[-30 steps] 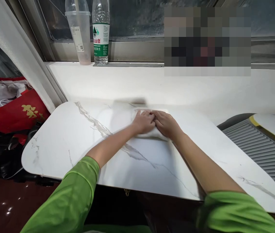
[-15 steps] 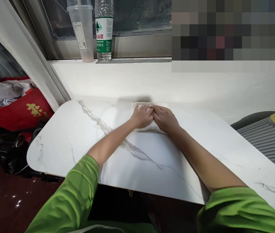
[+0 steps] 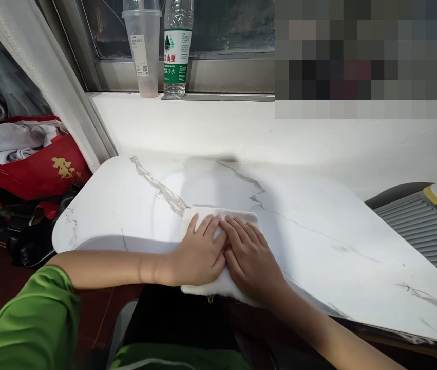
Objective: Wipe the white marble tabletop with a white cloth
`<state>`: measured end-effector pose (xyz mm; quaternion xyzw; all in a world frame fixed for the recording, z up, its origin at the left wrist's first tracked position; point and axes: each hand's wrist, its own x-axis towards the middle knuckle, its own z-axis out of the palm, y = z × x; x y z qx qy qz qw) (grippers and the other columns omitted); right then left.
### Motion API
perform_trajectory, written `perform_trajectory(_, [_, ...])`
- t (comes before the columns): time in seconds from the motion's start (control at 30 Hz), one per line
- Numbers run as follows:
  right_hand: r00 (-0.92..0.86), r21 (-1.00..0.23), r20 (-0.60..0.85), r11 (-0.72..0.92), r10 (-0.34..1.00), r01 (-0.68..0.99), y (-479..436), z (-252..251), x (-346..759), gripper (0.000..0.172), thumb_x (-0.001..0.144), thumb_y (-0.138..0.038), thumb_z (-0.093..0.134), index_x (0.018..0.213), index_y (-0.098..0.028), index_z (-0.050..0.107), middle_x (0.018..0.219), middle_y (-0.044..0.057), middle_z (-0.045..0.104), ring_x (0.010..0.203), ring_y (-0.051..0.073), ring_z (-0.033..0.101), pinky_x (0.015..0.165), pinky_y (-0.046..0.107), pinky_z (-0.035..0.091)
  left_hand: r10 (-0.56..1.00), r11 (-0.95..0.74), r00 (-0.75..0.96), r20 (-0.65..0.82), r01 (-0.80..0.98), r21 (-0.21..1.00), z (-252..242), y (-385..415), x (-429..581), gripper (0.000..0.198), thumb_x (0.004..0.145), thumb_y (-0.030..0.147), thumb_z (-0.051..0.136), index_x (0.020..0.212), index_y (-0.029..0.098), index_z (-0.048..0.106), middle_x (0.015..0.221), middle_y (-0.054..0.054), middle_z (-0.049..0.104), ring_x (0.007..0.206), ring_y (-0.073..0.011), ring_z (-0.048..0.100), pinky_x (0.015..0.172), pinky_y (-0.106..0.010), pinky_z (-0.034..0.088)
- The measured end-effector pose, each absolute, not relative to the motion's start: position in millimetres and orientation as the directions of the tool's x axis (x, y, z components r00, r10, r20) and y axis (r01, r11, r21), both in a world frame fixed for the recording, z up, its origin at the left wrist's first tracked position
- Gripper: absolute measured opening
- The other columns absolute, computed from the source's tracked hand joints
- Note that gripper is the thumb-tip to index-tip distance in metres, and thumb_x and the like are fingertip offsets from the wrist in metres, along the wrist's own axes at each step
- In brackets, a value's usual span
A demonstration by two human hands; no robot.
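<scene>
A folded white cloth (image 3: 214, 289) lies on the white marble-patterned table (image 3: 126, 205), its lower edge reaching the table's near edge. My left hand (image 3: 200, 254) rests flat on the cloth's left part, fingers stretched and spread. On the right part, my right hand (image 3: 251, 257) presses down with its fingers extended, tilted toward the other hand. The thumbs and inner fingers of both hands meet around the middle of the cloth. Palms and the cloth beneath them are hidden.
A lidded plastic cup (image 3: 143, 56) and a water bottle (image 3: 177, 61) stand on the window ledge. At left is a red bag (image 3: 33, 174) holding white fabric. A grey ribbed object (image 3: 420, 234) stands beyond the table's right side. A pixelated patch covers the upper right.
Both hands have drawn the cloth from the table's far edge by the wall back to its near edge. My fingers are flatter and more spread. The view has shifted slightly.
</scene>
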<state>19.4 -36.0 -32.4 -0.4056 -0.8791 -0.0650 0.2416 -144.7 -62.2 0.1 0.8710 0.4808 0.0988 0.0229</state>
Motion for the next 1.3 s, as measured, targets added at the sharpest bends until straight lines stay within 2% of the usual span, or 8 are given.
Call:
perform_trajectory(0.23, [-0.569, -0.139, 0.414, 0.667, 0.71, 0.732, 36, -25, -6, 0.043, 0.089, -0.018, 0.034, 0.123, -0.009, 0.057, 0.127, 0.017, 0.063, 0.118, 0.03, 0.055, 0.103, 0.044, 0.041, 0.886, -0.458, 0.446, 0.13, 0.885, 0.085, -4, -1, -159, 0.052, 0.098, 0.024, 0.03, 0.145, 0.004, 0.038, 0.154, -0.021, 0.037, 0.145, -0.032, 0.03, 0.119, -0.061, 0.011])
perform_trajectory(0.33, [-0.566, -0.144, 0.384, 0.653, 0.729, 0.744, 88, -23, -24, 0.041, 0.087, -0.016, 0.034, 0.119, -0.011, 0.059, 0.117, 0.016, 0.065, 0.109, 0.029, 0.057, 0.099, 0.042, 0.042, 0.914, -0.399, 0.389, 0.112, 0.912, 0.093, -5, 52, -171, 0.051, 0.099, 0.023, 0.03, 0.147, 0.005, 0.036, 0.155, -0.019, 0.036, 0.145, -0.0291, 0.031, 0.12, -0.056, 0.015])
perform_trajectory(0.47, [-0.494, -0.173, 0.378, 0.584, 0.783, 0.793, 147, -20, -48, 0.039, 0.086, -0.016, 0.035, 0.117, -0.012, 0.059, 0.115, 0.016, 0.066, 0.107, 0.03, 0.056, 0.097, 0.042, 0.041, 0.931, -0.363, 0.346, 0.12, 0.915, 0.175, -5, 117, -185, 0.046, 0.099, 0.023, 0.03, 0.143, 0.017, 0.042, 0.154, -0.01, 0.04, 0.143, -0.0219, 0.034, 0.121, -0.051, 0.017])
perform_trajectory(0.63, [-0.447, -0.247, 0.36, 0.545, 0.819, 0.801, 173, -19, -57, 0.039, 0.084, -0.012, 0.037, 0.115, -0.013, 0.061, 0.119, 0.015, 0.066, 0.112, 0.029, 0.056, 0.099, 0.041, 0.039, 0.943, -0.317, 0.285, 0.173, 0.928, 0.198, -9, 144, -190, 0.043, 0.099, 0.021, 0.03, 0.139, 0.019, 0.047, 0.152, -0.009, 0.043, 0.141, -0.0218, 0.037, 0.12, -0.049, 0.02])
perform_trajectory(0.87, [-0.481, -0.216, 0.402, 0.591, 0.779, 0.777, 110, -23, -44, 0.04, 0.089, -0.016, 0.036, 0.121, -0.009, 0.06, 0.124, 0.016, 0.065, 0.115, 0.028, 0.056, 0.102, 0.04, 0.04, 0.922, -0.375, 0.349, 0.167, 0.914, 0.158, -12, 87, -189, 0.045, 0.098, 0.022, 0.03, 0.141, 0.014, 0.043, 0.152, -0.013, 0.042, 0.142, -0.0235, 0.036, 0.119, -0.048, 0.021])
perform_trajectory(1.1, [-0.55, -0.079, 0.486, 0.661, 0.679, 0.747, -21, -31, -34, 0.047, 0.091, -0.018, 0.035, 0.13, -0.004, 0.057, 0.134, 0.018, 0.06, 0.128, 0.03, 0.049, 0.11, 0.046, 0.035, 0.86, -0.494, 0.464, 0.212, 0.861, 0.121, -6, -50, -193, 0.049, 0.099, 0.028, 0.031, 0.14, 0.006, 0.043, 0.149, -0.02, 0.043, 0.143, -0.0317, 0.034, 0.121, -0.051, 0.019])
perform_trajectory(1.2, [-0.597, -0.091, 0.494, 0.721, 0.632, 0.687, -57, -27, -35, 0.049, 0.09, -0.019, 0.036, 0.132, -0.002, 0.055, 0.137, 0.019, 0.058, 0.131, 0.031, 0.046, 0.112, 0.048, 0.034, 0.864, -0.491, 0.456, 0.216, 0.857, 0.157, -3, -92, -196, 0.049, 0.099, 0.027, 0.03, 0.141, 0.005, 0.042, 0.151, -0.022, 0.041, 0.145, -0.0325, 0.03, 0.121, -0.054, 0.016])
perform_trajectory(1.3, [-0.618, -0.134, 0.487, 0.752, 0.617, 0.645, -57, -23, -42, 0.049, 0.089, -0.019, 0.037, 0.131, -0.002, 0.056, 0.135, 0.019, 0.058, 0.129, 0.031, 0.047, 0.111, 0.048, 0.034, 0.887, -0.458, 0.431, 0.166, 0.868, 0.192, -2, -96, -202, 0.049, 0.099, 0.026, 0.031, 0.143, 0.006, 0.04, 0.154, -0.023, 0.036, 0.147, -0.0325, 0.026, 0.121, -0.055, 0.016])
